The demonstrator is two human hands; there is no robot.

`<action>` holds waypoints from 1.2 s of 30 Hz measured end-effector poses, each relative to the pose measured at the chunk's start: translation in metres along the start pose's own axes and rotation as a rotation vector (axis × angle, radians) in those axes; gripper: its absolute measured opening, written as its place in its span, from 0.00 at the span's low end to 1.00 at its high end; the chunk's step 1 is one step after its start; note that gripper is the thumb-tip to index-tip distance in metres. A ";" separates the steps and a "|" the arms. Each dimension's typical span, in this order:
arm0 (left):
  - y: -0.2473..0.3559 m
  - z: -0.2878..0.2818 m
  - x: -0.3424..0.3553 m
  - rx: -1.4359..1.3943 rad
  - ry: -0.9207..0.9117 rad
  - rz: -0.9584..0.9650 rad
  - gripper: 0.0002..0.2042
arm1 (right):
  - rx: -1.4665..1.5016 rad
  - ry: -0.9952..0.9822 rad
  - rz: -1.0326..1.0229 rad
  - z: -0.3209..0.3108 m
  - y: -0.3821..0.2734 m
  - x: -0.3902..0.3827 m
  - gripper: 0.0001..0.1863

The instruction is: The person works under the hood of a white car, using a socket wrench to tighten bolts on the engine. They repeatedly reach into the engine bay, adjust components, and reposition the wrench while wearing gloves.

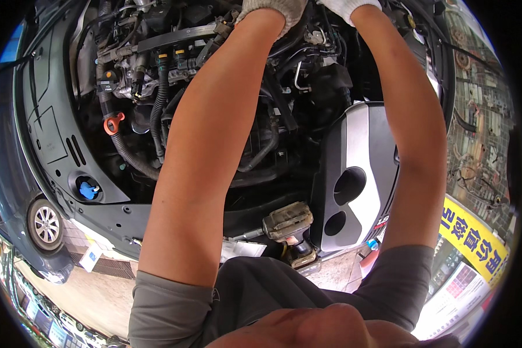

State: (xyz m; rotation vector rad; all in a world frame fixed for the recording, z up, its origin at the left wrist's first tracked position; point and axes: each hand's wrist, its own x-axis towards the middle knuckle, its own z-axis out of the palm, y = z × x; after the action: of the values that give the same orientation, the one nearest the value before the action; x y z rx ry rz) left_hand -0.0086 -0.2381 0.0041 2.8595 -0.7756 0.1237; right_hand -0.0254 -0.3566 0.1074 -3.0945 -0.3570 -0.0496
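Observation:
Both of my arms stretch forward over an open engine bay. My left hand, in a dirty grey-white knit glove, is at the top edge among the engine parts. My right hand, in a whiter glove, is to its right, also at the top edge. The fingers of both are cut off or hidden, so what they touch cannot be seen. Between the arms lie dark hoses and a black box-shaped part. Left of my left arm are a ribbed black hose and an orange clamp-like part.
A black and silver engine cover lies at the right front of the bay. Beside it, a worn cordless power tool rests on the front edge. A blue cap is at left. Another car stands beyond; a yellow sign is at right.

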 end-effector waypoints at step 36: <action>0.008 -0.031 -0.017 -0.551 0.273 -0.269 0.18 | 0.197 -0.135 0.157 -0.071 -0.040 -0.013 0.27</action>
State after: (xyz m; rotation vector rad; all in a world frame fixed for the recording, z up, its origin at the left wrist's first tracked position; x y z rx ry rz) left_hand -0.0287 -0.2309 0.0331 2.3253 -0.3026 0.2193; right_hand -0.0494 -0.3223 0.1788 -2.9256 -0.1125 0.1867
